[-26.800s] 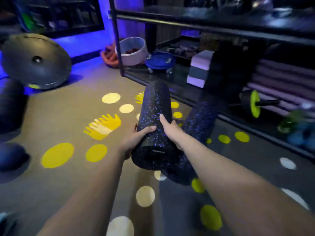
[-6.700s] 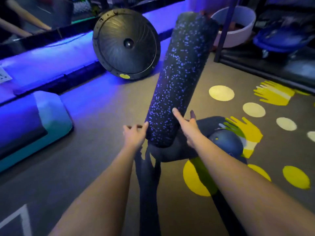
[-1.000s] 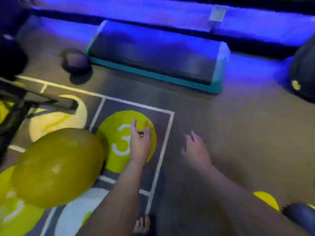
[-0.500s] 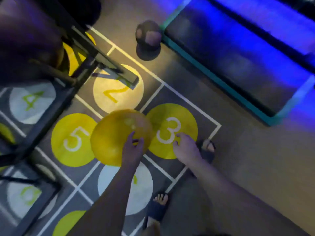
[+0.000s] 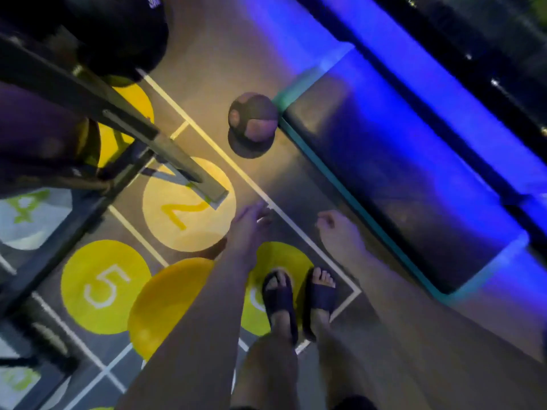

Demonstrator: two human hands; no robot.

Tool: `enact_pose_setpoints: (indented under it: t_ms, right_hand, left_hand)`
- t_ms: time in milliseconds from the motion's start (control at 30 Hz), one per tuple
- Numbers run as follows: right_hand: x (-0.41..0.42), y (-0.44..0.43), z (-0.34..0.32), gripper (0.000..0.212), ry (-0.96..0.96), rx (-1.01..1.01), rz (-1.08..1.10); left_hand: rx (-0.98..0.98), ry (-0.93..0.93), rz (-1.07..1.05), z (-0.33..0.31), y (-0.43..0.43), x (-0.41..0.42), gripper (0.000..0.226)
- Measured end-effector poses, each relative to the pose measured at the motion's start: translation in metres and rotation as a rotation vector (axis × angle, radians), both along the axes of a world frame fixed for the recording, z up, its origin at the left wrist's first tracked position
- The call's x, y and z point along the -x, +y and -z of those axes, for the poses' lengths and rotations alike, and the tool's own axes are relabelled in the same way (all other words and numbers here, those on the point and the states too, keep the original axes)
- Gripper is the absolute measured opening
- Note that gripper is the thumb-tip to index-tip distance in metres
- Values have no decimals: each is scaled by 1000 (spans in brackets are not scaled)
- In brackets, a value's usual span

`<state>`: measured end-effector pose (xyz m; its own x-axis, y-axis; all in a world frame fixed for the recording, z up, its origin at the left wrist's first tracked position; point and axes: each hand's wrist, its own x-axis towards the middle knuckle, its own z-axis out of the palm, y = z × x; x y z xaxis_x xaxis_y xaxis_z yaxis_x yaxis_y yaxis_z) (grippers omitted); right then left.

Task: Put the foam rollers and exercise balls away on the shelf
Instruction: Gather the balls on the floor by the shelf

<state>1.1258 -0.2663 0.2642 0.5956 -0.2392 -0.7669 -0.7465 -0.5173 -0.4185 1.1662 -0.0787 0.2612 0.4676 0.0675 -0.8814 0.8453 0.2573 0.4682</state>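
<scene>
The yellow ball (image 5: 165, 306), below and to the left of the left hand (image 5: 248, 229), looks like smooth rubber or vinyl, with a soft sheen rather than a gloss. Ahead of that hand, the small dark ball (image 5: 253, 122) has a dull, panelled skin. The floor (image 5: 296, 179) is matt, its yellow circles printed flat. Left of the hands, the rack bars (image 5: 133, 125) are smooth metal, faintly shining. Beyond the right hand (image 5: 337, 232), the step platform (image 5: 399, 184) has a matt dark top and a teal plastic edge.

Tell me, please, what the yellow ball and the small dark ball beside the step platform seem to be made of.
Yellow ball: probably inflated vinyl or rubber, smooth with a soft sheen, no seams visible. Small dark ball: perhaps rubber or synthetic leather, given its lighter panels; blur leaves it open.
</scene>
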Motion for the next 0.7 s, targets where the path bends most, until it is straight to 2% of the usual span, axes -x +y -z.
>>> enact_pose_setpoints:
  t_ms: [133, 233, 333, 367, 433, 500, 600, 667, 700]
  right_hand:
    - [-80, 13, 56, 40, 78, -89, -31]
    - [-147, 24, 111, 48, 107, -126, 72]
    - [-211, 36, 179, 52, 73, -144, 164]
    - [-228, 43, 203, 54, 59, -154, 198]
    - [-267, 54, 241, 59, 2, -193, 295]
    - [-313, 68, 274, 70, -36, -275, 409]
    - [-354, 82, 316, 106, -85, -344, 662]
    - [-360, 86, 327, 104, -73, -457, 836]
    - [-359, 89, 329, 99, -66, -500, 890]
  left_hand:
    - [-60, -8, -49, 59, -2, -78, 25]
    - [-261, -1, 14, 124, 15, -142, 26]
    - [-410, 24, 91, 207, 48, -208, 17]
    - [-471, 35, 165, 234, 61, -225, 23]
    - [-552, 0, 304, 275, 73, -271, 56]
    - [-531, -75, 323, 298, 69, -317, 83]
    - [-327, -119, 309, 334, 51, -373, 91]
    - [-239, -110, 351, 347, 39, -387, 97]
    - [-251, -132, 358, 345, 36, -386, 91]
